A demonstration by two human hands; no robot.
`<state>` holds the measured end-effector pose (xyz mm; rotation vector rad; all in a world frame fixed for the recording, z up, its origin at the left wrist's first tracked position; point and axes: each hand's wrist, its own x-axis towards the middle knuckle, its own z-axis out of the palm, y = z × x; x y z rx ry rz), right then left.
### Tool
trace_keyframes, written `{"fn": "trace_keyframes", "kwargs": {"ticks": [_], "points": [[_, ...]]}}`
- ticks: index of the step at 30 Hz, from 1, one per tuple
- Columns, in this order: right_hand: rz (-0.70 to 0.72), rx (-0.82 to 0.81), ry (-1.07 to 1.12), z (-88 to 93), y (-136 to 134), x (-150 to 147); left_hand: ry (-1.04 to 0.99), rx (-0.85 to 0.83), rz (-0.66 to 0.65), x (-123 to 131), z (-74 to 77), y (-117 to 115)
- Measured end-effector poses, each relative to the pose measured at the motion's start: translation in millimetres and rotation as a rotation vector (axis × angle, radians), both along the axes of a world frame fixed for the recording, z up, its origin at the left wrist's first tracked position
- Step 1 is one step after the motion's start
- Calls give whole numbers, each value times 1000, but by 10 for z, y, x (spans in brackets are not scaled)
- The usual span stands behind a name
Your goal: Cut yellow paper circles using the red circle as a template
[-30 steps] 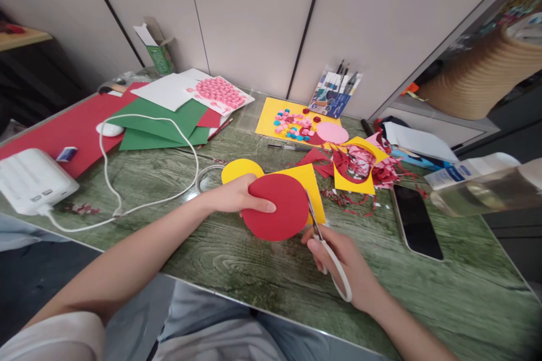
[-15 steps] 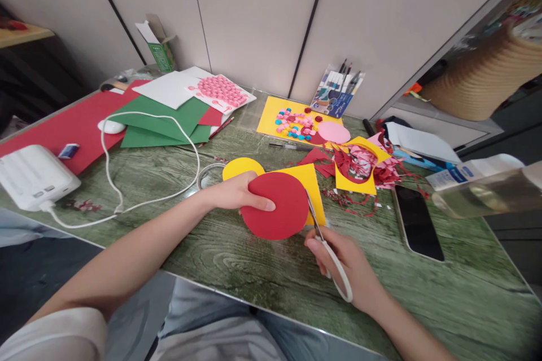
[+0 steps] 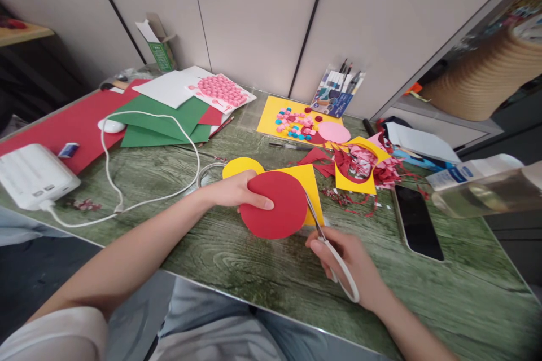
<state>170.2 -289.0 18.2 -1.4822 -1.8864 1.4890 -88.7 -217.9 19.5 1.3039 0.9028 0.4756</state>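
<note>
Above the table, my left hand [image 3: 245, 192] pinches a red paper circle [image 3: 277, 214], its thumb lying on top and its other fingers hidden beneath. Behind the circle is a piece of yellow paper [image 3: 314, 186]; whether it is held too I cannot tell. My right hand [image 3: 349, 262] grips white-handled scissors [image 3: 345, 273], their blades at the right edge of the red circle, over the yellow paper. Just beyond my left hand lies a yellow paper circle [image 3: 243, 166].
Paper scraps [image 3: 359, 166] and a phone [image 3: 417, 223] lie to the right, near a clear bottle [image 3: 478, 194]. Farther back, pompoms [image 3: 296, 124] sit on a yellow sheet. Green paper [image 3: 161, 124], a white cable [image 3: 148, 203] and a white power bank [image 3: 36, 175] are at left.
My right hand and the scissors have shifted slightly right and down. The red circle and the yellow paper have moved a little to the left.
</note>
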Motion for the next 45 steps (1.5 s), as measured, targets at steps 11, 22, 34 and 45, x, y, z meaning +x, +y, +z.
{"fn": "trace_keyframes", "kwargs": {"ticks": [11, 22, 34, 45], "points": [[278, -297, 289, 282, 228, 577, -95, -98, -42, -9, 15, -15], [-51, 147, 182, 132, 133, 143, 192, 198, -507, 276, -16, -172], [-250, 120, 243, -59, 244, 105, 214, 180, -185, 330, -82, -165], [-410, 161, 427, -84, 271, 139, 127, 35, 11, 435, -76, -298]]}}
